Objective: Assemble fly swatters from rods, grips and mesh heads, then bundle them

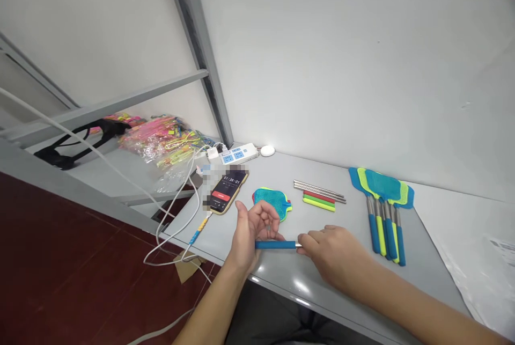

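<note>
My left hand [254,229] is curled round one end of a blue handle tube [277,244] just above the grey table [281,275]. My right hand [328,254] pinches the other end, where a bit of metal rod shows. Right behind my left hand lie blue-and-yellow swatter heads [276,200]. Farther back lie thin metal rods [317,190] beside red and green handle tubes [319,201]. Several finished fly swatters [384,211] lie in a row to the right.
A phone [227,189] showing a timer lies at the left, its cable [199,229] hanging off the table edge. A power strip [235,154] sits at the wall. Bags of colourful parts [169,141] and a black strap [88,136] lie on the left shelf.
</note>
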The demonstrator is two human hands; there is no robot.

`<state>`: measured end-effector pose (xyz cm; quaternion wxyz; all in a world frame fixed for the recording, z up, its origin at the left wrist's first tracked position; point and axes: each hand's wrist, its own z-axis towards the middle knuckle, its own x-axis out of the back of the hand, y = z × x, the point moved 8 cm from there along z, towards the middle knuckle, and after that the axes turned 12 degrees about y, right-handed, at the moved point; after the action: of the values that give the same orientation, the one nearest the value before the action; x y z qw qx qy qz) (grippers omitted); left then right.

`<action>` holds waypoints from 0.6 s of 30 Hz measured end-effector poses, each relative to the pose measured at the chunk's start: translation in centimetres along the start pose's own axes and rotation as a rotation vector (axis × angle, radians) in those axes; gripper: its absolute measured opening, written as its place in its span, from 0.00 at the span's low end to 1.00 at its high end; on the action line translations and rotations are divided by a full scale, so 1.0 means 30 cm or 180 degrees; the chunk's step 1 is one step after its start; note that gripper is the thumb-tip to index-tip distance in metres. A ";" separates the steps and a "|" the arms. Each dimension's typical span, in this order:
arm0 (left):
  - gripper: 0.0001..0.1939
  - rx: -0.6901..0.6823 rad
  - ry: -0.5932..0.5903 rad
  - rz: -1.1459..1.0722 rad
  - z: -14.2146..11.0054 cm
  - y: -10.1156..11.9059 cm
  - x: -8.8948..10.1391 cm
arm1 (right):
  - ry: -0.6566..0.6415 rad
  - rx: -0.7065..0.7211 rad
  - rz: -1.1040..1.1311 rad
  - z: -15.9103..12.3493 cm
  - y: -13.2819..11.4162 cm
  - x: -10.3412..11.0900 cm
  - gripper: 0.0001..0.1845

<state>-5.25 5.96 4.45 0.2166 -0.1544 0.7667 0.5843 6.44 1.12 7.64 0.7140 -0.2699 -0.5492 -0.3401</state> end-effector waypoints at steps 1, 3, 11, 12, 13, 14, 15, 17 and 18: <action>0.41 -0.0021 0.0012 0.0003 0.001 0.007 0.004 | 0.0027 0.0019 -0.0024 0.011 -0.003 0.002 0.10; 0.42 -0.0033 0.0013 0.0008 0.005 0.013 0.013 | 0.0081 0.0096 -0.0073 0.030 -0.014 0.008 0.10; 0.37 -0.0184 -0.0152 0.0784 -0.009 0.051 0.050 | 0.0157 0.0390 0.0075 0.067 -0.042 -0.030 0.12; 0.32 -0.0276 -0.0274 0.1198 -0.023 0.059 0.049 | 0.0137 0.0426 0.0139 0.075 -0.045 -0.041 0.12; 0.27 -0.0383 -0.0403 0.1657 -0.039 0.065 0.050 | 0.0139 0.0472 0.0194 0.087 -0.049 -0.049 0.12; 0.22 -0.0499 -0.0501 0.2097 -0.056 0.069 0.055 | 0.0182 0.0516 0.0233 0.103 -0.052 -0.051 0.12; 0.17 -0.0595 -0.0549 0.2459 -0.073 0.070 0.066 | 0.0258 0.0539 0.0264 0.122 -0.053 -0.049 0.10; 0.13 -0.0690 -0.0488 0.2856 -0.100 0.066 0.107 | 0.0506 0.0444 0.0302 0.166 -0.042 -0.037 0.12; 0.13 -0.0695 -0.0379 0.2915 -0.109 0.061 0.136 | 0.0644 0.0312 0.0292 0.187 -0.028 -0.033 0.18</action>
<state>-10.16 3.36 4.60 -0.0371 0.2114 0.6762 0.7047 2.24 5.05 8.09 0.7929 -0.2238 -0.4775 -0.3053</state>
